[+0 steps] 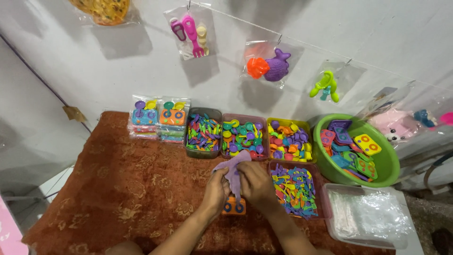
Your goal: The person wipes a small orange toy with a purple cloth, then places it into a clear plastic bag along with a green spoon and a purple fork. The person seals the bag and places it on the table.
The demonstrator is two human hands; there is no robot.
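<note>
Both hands are closed on one purple plastic piece [234,171]: the left hand [215,191] grips its lower left side and the right hand [255,185] its right side, with the piece standing up between the two grips above a small orange toy stove [233,206] lying on the brown patterned counter [122,189]. Just right of the hands sits a tray of mixed coloured utensils [295,189], then a clear box of plastic bags [368,215]. Farther back stand three more trays of toy pieces [243,134], stacked packets [158,118] and a green basin [389,163].
</note>
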